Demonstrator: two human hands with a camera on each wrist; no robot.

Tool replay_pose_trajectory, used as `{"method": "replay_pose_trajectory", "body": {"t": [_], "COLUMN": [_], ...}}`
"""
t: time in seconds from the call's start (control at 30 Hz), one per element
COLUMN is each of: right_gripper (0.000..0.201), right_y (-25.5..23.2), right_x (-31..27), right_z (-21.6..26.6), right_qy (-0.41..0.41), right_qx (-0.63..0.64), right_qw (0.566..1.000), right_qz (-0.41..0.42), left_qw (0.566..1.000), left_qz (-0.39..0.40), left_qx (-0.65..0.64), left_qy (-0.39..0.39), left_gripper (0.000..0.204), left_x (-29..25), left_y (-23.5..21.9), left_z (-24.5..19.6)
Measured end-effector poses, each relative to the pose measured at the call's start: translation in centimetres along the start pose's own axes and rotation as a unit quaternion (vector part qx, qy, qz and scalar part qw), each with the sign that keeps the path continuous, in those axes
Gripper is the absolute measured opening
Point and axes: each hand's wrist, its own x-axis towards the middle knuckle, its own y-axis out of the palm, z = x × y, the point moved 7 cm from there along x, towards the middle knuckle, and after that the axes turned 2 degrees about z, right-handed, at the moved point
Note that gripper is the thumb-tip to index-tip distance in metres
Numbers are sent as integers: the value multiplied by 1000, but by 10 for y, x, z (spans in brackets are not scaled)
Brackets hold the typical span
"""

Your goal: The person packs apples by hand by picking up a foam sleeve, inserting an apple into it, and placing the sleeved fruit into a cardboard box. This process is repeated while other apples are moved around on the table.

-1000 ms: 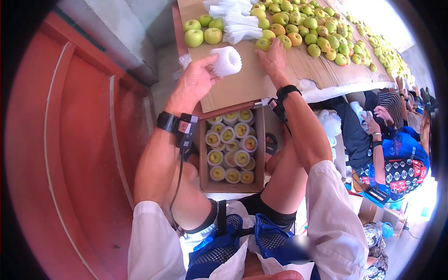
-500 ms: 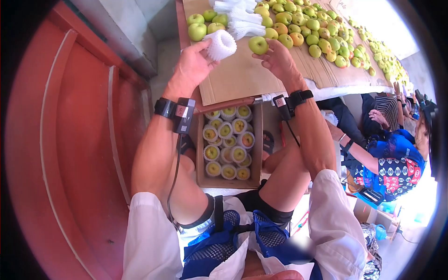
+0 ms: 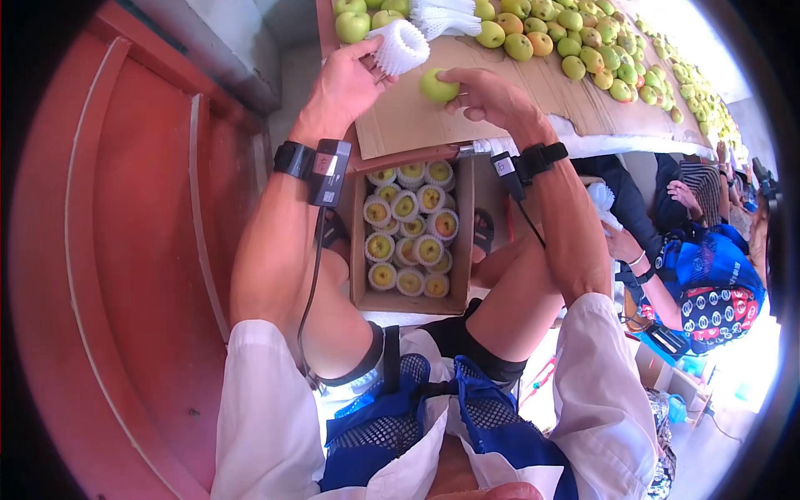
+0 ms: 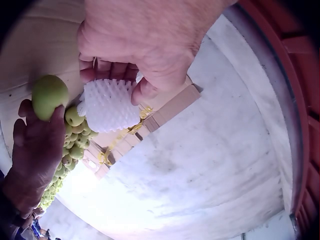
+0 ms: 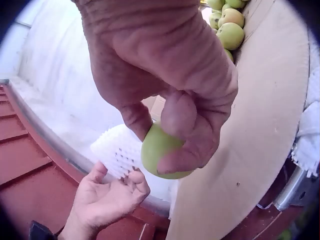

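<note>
My left hand (image 3: 346,87) pinches a white foam net sleeve (image 3: 402,47) between thumb and fingers, its round opening showing in the head view. Close to its right, my right hand (image 3: 492,93) grips a green apple (image 3: 438,85) by the fingertips, above the cardboard on the table. In the right wrist view the thumb and fingers curl round the green apple (image 5: 162,152), and the foam sleeve (image 5: 117,150) is behind it. The left wrist view shows the sleeve (image 4: 111,105) apart from the apple (image 4: 50,97).
Below the table edge, a cardboard box (image 3: 358,287) holds several apples in foam sleeves. A flattened stack of foam sleeves (image 3: 446,21) lies beside a few green apples (image 3: 352,27). Many loose apples (image 3: 575,42) cover the table's right. Another person (image 3: 708,267) sits at the right.
My right hand has picked an apple off the front of the pile and brought it left and nearer the sleeve. The left hand still holds the sleeve, its opening now turned toward the upper right.
</note>
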Motion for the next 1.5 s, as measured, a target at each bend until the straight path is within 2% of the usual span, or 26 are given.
{"method": "replay_pose_trajectory", "body": {"t": [0.1,0.2,0.3,0.5,0.6,0.7,0.8,0.9,1.0,1.03,1.2,1.4,1.5], "right_gripper": [40,50,57,58,52,52,51,50,47,46,36,31,22], "right_y": [12,11,7,6,6,4,2,-23,2,9,28,22,22], "right_x": [-10,-10,-3,-6,-6,-5,-8,14,-18,-20,-20,-14,-7], "right_z": [5,10,9,11,12,10,16,18,42,42,42,41,40], "right_qy": [-26,0,-12,-12,-47,-45,-33,-118,-192,-185,-167,-195,-191], "right_qx": [-116,-271,-314,-300,-295,-279,-279,-305,-104,-55,144,176,230], "right_qw": [993,961,945,950,948,953,952,921,969,977,974,959,949], "right_qz": [-1,-57,-91,-82,-109,-108,-122,-213,-117,-86,50,110,97], "left_qw": [1000,1000,1000,1000,1000,1000,999,997,990,989,985,987,987], "left_qz": [-6,-13,-9,-6,4,3,34,66,133,141,168,160,159], "left_qx": [-2,-2,4,-4,4,0,-7,-26,-32,-30,-23,-9,3], "left_qy": [-3,0,-3,1,-6,-21,-27,-23,-33,-36,-33,-12,-12], "left_gripper": [34,34,34,35,32,30,30,32,33,34,36,36,33], "left_x": [0,-2,-1,3,6,8,14,7,4,4,0,-7,-8], "left_y": [2,3,2,0,0,-4,-2,13,25,25,30,37,36], "left_z": [2,2,4,10,13,23,28,27,27,28,28,26,26]}}
